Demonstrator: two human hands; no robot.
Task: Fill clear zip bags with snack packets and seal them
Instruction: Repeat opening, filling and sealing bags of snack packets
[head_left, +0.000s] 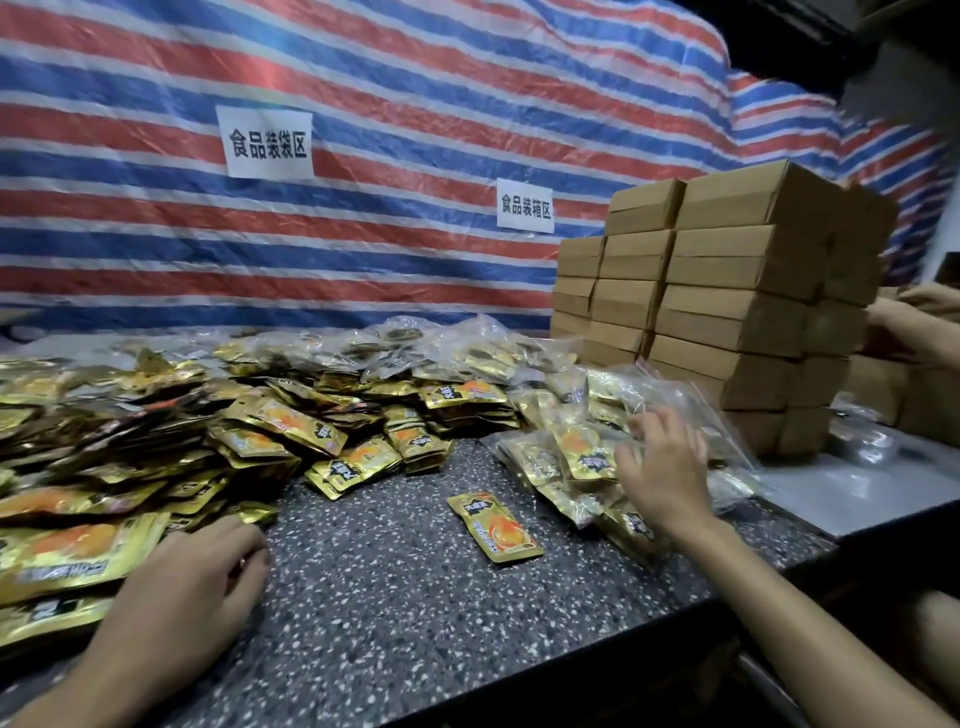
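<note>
A big heap of gold snack packets (119, 441) covers the left half of the speckled counter (395, 597). One loose gold packet (495, 526) lies alone in the middle. To the right lie clear zip bags filled with packets (566, 457). My right hand (662, 467) rests on top of these bags with its fingers spread and fairly straight. My left hand (197, 587) lies palm down at the near edge of the packet heap, fingers relaxed and loosely bent, touching the packets; it holds nothing that I can see.
Stacked brown cardboard boxes (727, 301) stand at the right rear. More filled clear bags (415, 343) lie at the back. Another person's hands (914, 327) reach in at the far right. A striped tarp (363, 156) with two paper signs hangs behind.
</note>
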